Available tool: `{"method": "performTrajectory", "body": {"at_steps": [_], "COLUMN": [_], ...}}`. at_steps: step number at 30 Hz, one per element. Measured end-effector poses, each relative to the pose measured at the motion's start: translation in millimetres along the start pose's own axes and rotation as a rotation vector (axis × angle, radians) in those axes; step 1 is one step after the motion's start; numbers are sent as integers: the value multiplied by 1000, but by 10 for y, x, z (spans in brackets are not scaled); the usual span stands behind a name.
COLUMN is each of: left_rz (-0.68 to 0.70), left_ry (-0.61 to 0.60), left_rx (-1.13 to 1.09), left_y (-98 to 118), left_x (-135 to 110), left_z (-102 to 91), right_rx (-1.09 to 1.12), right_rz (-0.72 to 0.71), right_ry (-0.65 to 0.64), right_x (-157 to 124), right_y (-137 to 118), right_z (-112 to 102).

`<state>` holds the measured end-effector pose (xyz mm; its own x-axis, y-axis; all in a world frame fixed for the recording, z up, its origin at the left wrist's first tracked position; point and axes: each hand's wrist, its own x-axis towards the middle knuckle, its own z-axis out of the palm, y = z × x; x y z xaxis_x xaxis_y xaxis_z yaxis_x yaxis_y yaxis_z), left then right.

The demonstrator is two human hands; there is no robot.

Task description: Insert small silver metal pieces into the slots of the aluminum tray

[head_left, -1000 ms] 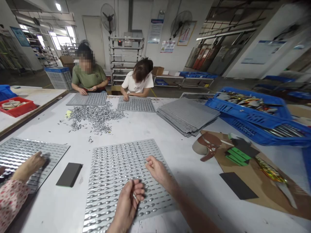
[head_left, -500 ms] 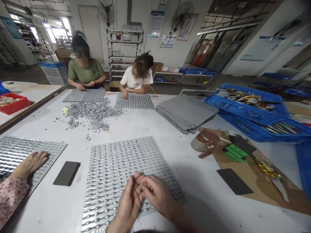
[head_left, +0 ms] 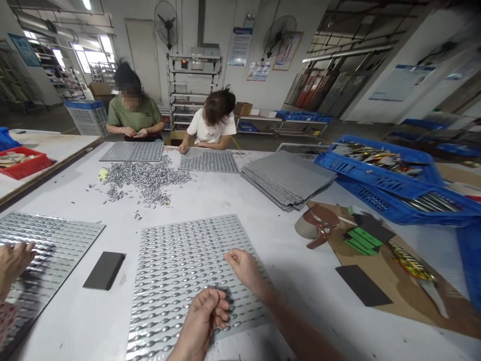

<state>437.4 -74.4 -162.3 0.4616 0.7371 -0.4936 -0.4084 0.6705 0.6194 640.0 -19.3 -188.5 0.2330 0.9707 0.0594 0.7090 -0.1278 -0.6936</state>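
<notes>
A grey board [head_left: 176, 271] lies before me on the white table, covered with rows of small silver oval pieces; towards its right side the slots look narrower. Over its lower part is my left hand [head_left: 205, 318], palm turned up and fingers curled in; whatever lies in the palm is hidden. My right hand [head_left: 246, 271] is at the right half of the board, thumb and forefinger pinched together close to the surface. Anything between those fingertips is too small to make out.
Left are a dark grey block [head_left: 104, 271] and a co-worker's hand [head_left: 15, 263] over another board [head_left: 71, 235]. Loose silver pieces [head_left: 146, 178] lie beyond; two people sit opposite. Stacked boards [head_left: 287, 175], blue crates [head_left: 379, 163], a tape dispenser [head_left: 317, 225] and a fishing lure [head_left: 411, 263] are right.
My hands were together over the board; now my right hand has moved up and right to the board, while the left has curled its fingers. The co-worker's hand at left has drawn back leftward.
</notes>
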Motion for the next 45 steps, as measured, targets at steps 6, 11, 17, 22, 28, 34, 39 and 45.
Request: {"method": "performTrajectory", "body": {"at_steps": [6, 11, 17, 22, 28, 34, 39, 45], "left_rz": [-2, 6, 11, 150, 419, 497, 542, 598], "left_ry": [14, 12, 9, 98, 363, 662, 714, 683], "left_rx": [1, 4, 5, 42, 76, 89, 94, 193], "left_y": [-60, -88, 95, 466, 929, 1243, 1214, 1012], "left_x": [3, 26, -86, -171, -227, -380, -420, -373], "left_z": [-103, -116, -92, -253, -784, -1267, -1418, -1469], "right_rx": [-122, -166, -127, -114, -185, -296, -531, -632], "right_rz": [5, 22, 19, -44, -141, -155, -181, -142], "right_ry": [52, 75, 130, 110, 79, 187, 31, 4], "right_x": [-30, -14, 62, 155, 170, 492, 742, 754], "right_y": [-12, 55, 156, 159, 93, 34, 15, 203], "right_z": [136, 193, 73, -91, 93, 255, 420, 573]}}
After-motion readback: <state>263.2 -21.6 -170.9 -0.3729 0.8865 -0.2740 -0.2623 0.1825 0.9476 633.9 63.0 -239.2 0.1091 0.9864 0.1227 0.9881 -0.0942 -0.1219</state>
